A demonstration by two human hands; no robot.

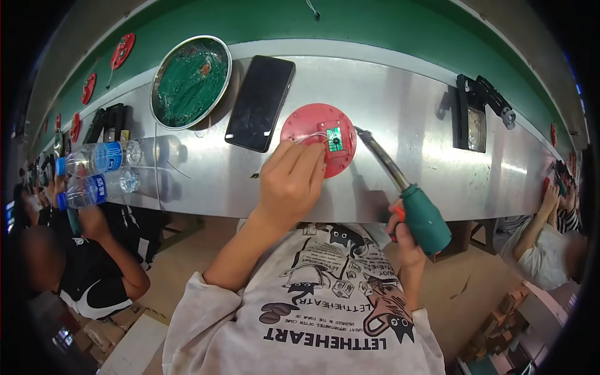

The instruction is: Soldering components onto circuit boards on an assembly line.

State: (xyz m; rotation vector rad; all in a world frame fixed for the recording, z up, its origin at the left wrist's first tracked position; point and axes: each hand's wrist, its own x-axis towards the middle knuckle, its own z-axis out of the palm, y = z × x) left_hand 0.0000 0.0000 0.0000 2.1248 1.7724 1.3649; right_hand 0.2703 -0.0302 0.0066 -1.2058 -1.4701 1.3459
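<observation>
A round red disc (306, 128) lies on the metal bench, with a small green circuit board (335, 139) set on it. My left hand (290, 181) rests on the disc's near edge and pinches a thin white wire that leads to the board. My right hand (406, 240) grips the green handle of a soldering iron (425, 219). Its metal shaft slants up and left, and the tip sits beside the board's right edge.
A black phone (260, 102) lies left of the disc. A metal bowl (191, 81) full of green boards stands further left. Two water bottles (100, 172) lie at the bench's left. A black device (472, 115) sits at right. Other people work on both sides.
</observation>
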